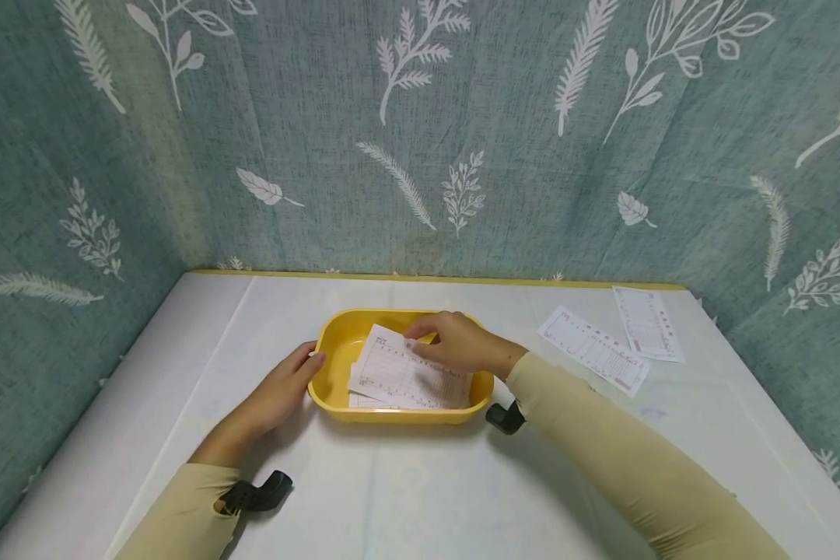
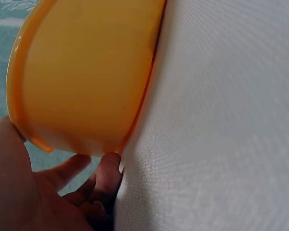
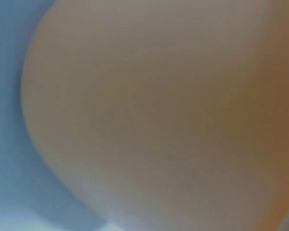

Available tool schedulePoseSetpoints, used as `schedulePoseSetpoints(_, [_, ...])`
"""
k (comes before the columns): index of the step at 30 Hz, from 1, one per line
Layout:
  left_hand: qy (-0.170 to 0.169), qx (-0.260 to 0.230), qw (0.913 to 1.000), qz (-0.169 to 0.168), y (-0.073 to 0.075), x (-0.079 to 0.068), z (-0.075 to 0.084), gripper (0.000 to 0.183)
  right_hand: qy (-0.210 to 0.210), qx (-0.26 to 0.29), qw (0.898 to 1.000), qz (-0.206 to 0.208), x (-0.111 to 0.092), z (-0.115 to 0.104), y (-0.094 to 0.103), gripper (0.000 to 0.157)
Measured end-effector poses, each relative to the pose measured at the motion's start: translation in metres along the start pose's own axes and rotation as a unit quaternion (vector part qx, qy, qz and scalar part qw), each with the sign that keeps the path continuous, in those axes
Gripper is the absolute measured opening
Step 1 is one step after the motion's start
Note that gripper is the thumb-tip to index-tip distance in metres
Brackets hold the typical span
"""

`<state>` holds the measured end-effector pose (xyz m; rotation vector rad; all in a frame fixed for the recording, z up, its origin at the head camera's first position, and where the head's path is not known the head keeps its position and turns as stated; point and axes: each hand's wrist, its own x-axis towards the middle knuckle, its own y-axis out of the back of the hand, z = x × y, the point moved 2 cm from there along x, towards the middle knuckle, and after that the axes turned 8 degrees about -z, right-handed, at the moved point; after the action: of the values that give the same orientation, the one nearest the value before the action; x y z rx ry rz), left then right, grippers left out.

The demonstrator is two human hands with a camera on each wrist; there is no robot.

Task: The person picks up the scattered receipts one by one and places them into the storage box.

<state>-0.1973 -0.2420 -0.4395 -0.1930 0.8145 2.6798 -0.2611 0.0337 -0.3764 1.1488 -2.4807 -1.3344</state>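
Note:
A yellow plastic basin (image 1: 332,342) with rounded corners stands on the table, printed paper slips (image 1: 392,369) lying overlapped inside it. My left hand (image 1: 287,389) holds the basin's left end, thumb at the rim; in the left wrist view its fingers (image 2: 108,173) touch the outer wall low down. Over the basin's right half, my right hand (image 1: 455,342) pinches the top slip near its upper edge between thumb and fingers. That slip lies tilted over another one, and its right part is partly under the hand. The right wrist view is blurred and shows no fingers clearly.
Two more printed slips, one slanted (image 1: 595,348) and one more upright (image 1: 647,323), lie overlapping at the back right of the white table (image 1: 406,490). A leaf-patterned cloth (image 1: 322,210) hangs behind and at both sides. Black wrist cameras (image 1: 259,494) hang below the wrists.

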Motion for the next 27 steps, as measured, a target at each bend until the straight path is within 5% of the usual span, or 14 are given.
schedulePoseSetpoints(9, [0.006,-0.002,1.0000,-0.003,-0.002,0.000,-0.001,0.059,0.017,0.012,1.000,0.006,-0.012,0.003,0.000,0.031])
schedulePoseSetpoints(27, [-0.021,-0.014,0.9997,0.002,-0.001,0.002,-0.001,0.057,0.078,0.076,0.990,0.089,-0.059,0.004,0.015,0.017])
